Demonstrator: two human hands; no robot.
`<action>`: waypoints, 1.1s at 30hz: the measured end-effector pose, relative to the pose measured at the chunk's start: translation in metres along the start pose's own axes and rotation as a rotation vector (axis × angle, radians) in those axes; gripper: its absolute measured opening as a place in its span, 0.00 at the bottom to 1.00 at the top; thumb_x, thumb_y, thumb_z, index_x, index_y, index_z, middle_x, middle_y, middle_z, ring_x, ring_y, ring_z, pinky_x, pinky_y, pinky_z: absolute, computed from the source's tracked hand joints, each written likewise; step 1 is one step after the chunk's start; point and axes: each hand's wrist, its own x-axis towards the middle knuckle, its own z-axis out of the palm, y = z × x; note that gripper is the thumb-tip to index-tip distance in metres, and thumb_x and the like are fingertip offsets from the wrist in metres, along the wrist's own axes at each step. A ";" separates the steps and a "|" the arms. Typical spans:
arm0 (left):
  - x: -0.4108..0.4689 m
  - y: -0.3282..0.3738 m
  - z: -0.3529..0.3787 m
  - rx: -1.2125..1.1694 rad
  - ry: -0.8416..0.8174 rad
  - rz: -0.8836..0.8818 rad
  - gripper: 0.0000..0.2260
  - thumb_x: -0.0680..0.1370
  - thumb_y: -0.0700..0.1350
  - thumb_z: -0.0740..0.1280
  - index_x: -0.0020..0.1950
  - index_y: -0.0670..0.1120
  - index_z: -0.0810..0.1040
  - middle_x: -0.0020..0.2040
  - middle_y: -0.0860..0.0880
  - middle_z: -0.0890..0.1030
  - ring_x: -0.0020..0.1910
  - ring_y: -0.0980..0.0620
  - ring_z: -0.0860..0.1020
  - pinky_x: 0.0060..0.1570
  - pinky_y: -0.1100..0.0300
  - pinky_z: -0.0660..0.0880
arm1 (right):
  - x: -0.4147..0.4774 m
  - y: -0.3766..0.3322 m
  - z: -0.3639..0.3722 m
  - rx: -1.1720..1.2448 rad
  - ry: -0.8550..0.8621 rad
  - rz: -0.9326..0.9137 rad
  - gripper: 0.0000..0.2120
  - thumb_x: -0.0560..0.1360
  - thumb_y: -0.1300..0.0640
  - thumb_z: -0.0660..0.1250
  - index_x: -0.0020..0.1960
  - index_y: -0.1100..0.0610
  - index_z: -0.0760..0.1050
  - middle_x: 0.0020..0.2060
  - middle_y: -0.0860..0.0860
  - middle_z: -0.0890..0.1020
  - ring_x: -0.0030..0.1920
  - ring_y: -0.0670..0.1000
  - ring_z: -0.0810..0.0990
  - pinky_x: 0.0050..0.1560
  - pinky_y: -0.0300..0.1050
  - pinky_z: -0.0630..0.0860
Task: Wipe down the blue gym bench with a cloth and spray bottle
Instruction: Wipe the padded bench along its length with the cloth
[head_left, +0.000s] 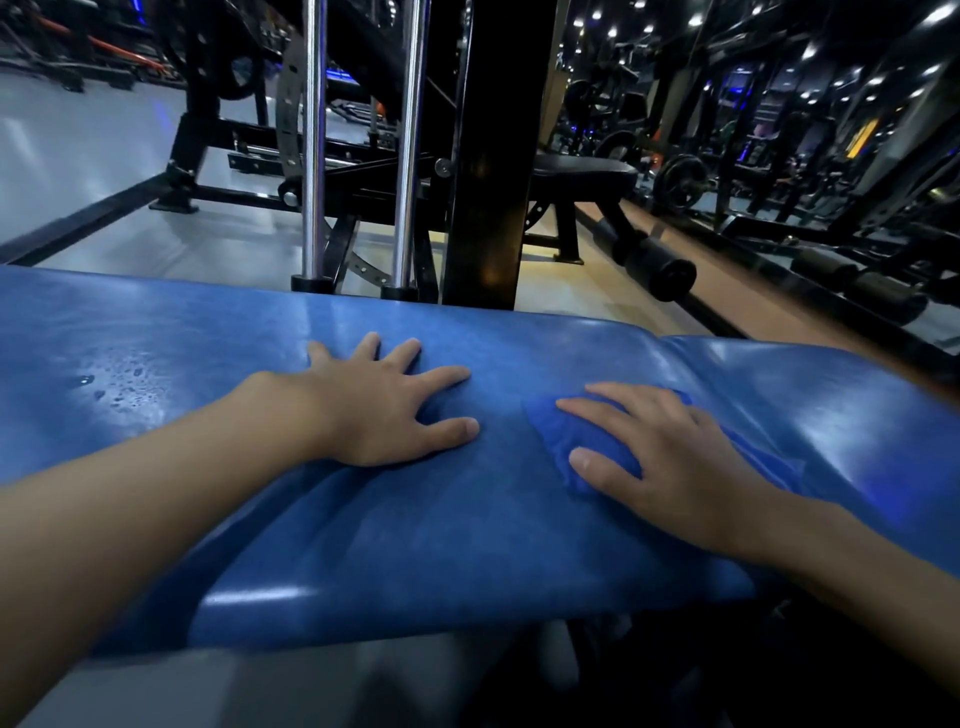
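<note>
The worktop (467, 519) runs nine to three; left grip (384, 405) spread flat on it, right grip (670, 467) spread, pressing the cloth (558, 439) at three.

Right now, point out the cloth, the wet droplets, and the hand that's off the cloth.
cloth (553, 436): head view, its exposed left corner.
wet droplets (127, 387): head view, middle of the beaded patch.
left hand (384, 408): head view, back of the hand.
</note>
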 end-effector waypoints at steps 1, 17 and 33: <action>0.001 0.000 0.000 0.011 -0.004 0.008 0.36 0.69 0.78 0.39 0.76 0.70 0.43 0.80 0.52 0.50 0.79 0.41 0.48 0.68 0.29 0.55 | 0.014 0.000 0.002 0.017 0.005 0.010 0.33 0.69 0.26 0.41 0.72 0.31 0.58 0.72 0.36 0.62 0.72 0.45 0.58 0.69 0.59 0.59; 0.009 -0.003 0.004 0.022 0.009 0.023 0.36 0.66 0.77 0.36 0.74 0.70 0.42 0.79 0.51 0.50 0.79 0.39 0.48 0.66 0.28 0.55 | 0.173 -0.011 0.024 0.064 0.010 0.124 0.26 0.76 0.31 0.46 0.72 0.33 0.59 0.72 0.44 0.64 0.71 0.57 0.60 0.66 0.68 0.54; -0.011 -0.005 0.000 -0.052 0.075 0.015 0.29 0.76 0.73 0.44 0.76 0.68 0.51 0.80 0.52 0.55 0.79 0.45 0.52 0.69 0.33 0.55 | -0.056 -0.029 -0.009 -0.093 -0.066 -0.084 0.39 0.66 0.23 0.26 0.75 0.31 0.43 0.77 0.36 0.48 0.78 0.46 0.45 0.75 0.58 0.48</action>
